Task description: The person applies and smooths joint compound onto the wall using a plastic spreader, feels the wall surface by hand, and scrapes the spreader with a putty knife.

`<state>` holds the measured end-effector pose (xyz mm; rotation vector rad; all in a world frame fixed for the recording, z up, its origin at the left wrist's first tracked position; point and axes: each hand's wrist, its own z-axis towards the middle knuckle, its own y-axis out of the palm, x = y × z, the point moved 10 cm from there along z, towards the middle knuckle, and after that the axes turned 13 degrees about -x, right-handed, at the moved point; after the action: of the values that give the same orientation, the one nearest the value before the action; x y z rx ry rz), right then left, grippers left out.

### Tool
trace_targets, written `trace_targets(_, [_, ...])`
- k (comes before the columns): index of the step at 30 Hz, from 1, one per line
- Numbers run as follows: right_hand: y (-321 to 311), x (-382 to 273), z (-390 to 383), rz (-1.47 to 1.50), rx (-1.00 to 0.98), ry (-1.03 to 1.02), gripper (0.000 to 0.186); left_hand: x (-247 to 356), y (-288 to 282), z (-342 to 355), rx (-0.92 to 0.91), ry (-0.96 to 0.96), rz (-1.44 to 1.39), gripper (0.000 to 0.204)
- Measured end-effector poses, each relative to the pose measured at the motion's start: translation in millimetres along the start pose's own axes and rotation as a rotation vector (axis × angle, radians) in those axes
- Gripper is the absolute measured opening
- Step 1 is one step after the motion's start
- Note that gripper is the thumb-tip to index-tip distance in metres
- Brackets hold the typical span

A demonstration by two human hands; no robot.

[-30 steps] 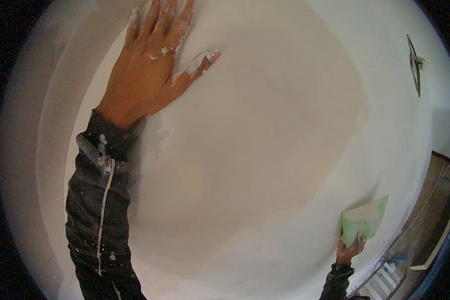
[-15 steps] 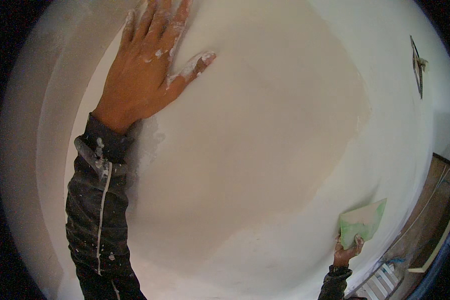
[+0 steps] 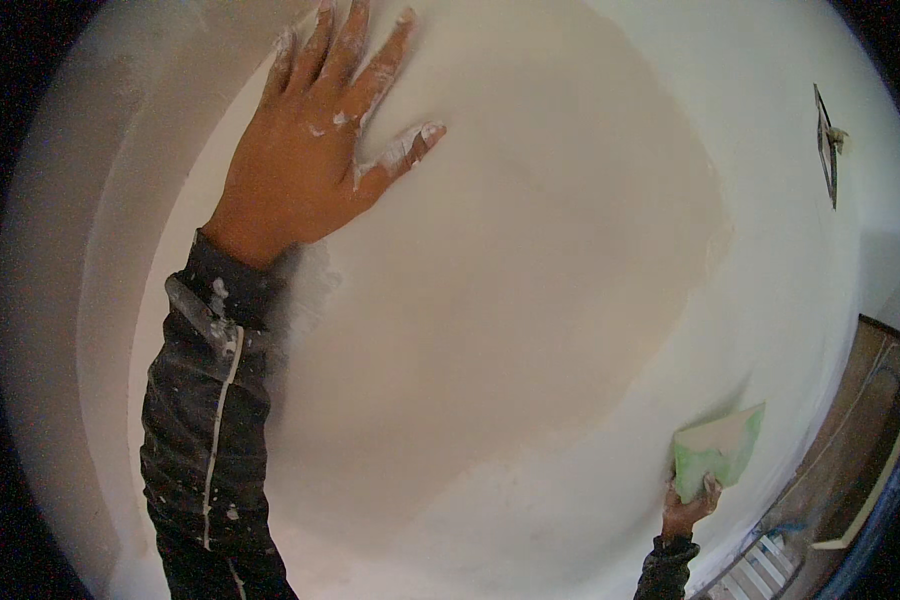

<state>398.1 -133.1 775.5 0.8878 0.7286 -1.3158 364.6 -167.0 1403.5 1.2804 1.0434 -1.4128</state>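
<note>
The L hand (image 3: 305,160) is spread wide agst. the pale wall (image 3: 530,270), fingers (image 3: 378,76) w/ white smears (image 3: 402,150). The R hand (image 3: 686,512) holds the green spreader (image 3: 708,462) by its lower edge, at lower R of view.

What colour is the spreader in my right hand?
The spreader is light green, partly beige; head view.
</note>
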Motion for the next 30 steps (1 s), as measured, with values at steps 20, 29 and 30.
trace_targets(20, [1,0,-1,0.206,-0.025,0.014,0.053,-1,1,-1,-0.041,-0.017,0.052,0.06])
trace_targets(29, [13,15,1,0.406,-0.138,0.101,0.05,-1,0,0,-0.057,-0.009,0.031,0.06])
trace_targets(30, [17,20,0,0.488,-0.147,0.154,0.05,-1,-1,0,-0.056,-0.015,0.028,0.062])
